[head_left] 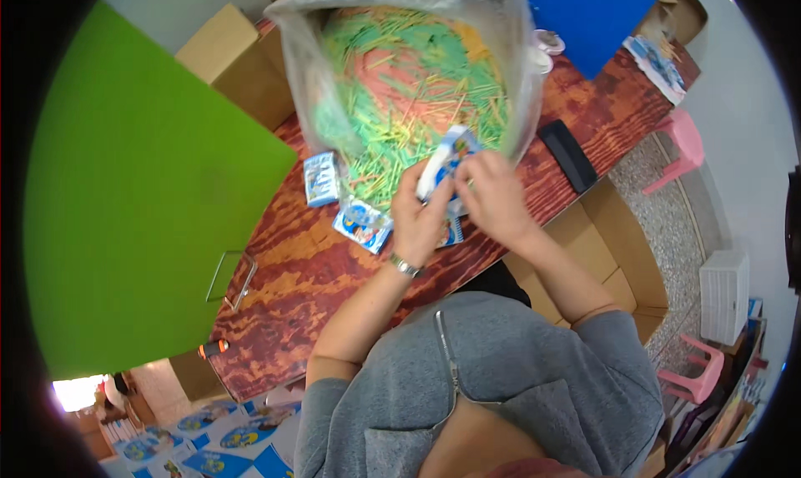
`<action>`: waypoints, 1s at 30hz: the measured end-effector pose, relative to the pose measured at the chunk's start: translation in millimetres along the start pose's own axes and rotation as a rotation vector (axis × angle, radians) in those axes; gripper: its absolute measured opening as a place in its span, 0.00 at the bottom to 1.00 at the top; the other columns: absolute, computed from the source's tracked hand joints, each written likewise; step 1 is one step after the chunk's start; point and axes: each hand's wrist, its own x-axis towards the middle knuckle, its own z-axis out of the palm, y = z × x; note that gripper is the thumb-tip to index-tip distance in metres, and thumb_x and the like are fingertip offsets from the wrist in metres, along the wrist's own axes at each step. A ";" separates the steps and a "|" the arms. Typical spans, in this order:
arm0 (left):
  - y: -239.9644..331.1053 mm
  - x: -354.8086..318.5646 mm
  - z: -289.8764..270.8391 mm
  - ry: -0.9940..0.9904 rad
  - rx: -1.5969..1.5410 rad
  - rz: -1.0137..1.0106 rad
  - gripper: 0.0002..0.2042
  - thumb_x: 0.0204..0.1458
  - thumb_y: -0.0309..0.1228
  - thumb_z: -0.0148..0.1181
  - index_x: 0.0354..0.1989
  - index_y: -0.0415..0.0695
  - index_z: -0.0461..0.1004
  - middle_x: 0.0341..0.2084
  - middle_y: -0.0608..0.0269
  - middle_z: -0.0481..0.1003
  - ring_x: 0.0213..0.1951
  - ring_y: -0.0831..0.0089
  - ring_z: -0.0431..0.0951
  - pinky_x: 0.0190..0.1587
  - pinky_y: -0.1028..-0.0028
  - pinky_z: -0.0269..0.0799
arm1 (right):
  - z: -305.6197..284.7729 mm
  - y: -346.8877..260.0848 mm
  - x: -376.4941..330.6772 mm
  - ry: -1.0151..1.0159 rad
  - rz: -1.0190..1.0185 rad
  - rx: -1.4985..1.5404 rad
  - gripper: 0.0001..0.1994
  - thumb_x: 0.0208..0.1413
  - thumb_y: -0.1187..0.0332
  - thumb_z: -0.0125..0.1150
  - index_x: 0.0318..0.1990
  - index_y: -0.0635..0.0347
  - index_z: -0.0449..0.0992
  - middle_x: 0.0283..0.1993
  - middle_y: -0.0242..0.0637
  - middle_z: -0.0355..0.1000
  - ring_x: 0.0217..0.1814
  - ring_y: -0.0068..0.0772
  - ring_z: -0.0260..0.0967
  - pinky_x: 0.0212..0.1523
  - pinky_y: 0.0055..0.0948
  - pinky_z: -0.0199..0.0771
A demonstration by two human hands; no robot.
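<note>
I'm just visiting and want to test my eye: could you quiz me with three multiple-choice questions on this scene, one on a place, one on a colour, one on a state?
1. Where is the black phone?
A. right of the bag
B. inside the bag
C. on the floor

2. What colour is the big board on the left?
A. red
B. green
C. white

3. What is the small box doing?
A. lying alone
B. hanging
C. held in both hands

Answers: 1 A, it lies on the table beside the plastic bag. 2 B, plainly green. 3 C, the left hand and right hand grip it.
</note>
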 end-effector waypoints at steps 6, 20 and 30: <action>-5.8 -8.7 -38.3 -0.035 0.042 0.015 0.15 0.55 0.25 0.61 0.51 0.37 0.71 0.36 0.67 0.76 0.35 0.84 0.73 0.37 0.81 0.71 | -15.1 4.5 1.8 -0.388 0.262 0.784 0.06 0.60 0.71 0.58 0.37 0.61 0.67 0.32 0.32 0.68 0.33 0.24 0.66 0.34 0.27 0.67; -9.4 -37.9 -82.8 0.005 -0.417 -0.271 0.14 0.56 0.23 0.59 0.50 0.36 0.70 0.37 0.62 0.78 0.34 0.78 0.79 0.32 0.79 0.77 | -160.5 208.3 -60.1 0.205 0.475 -0.378 0.08 0.58 0.67 0.57 0.40 0.60 0.76 0.32 0.46 0.76 0.34 0.37 0.76 0.36 0.32 0.73; -10.2 -32.6 -72.8 -0.017 -0.411 -0.288 0.12 0.56 0.21 0.58 0.48 0.36 0.70 0.38 0.61 0.77 0.36 0.76 0.79 0.40 0.75 0.77 | -252.0 354.2 -241.4 -0.081 0.874 -0.898 0.07 0.53 0.70 0.53 0.36 0.60 0.76 0.38 0.53 0.76 0.42 0.53 0.74 0.45 0.46 0.72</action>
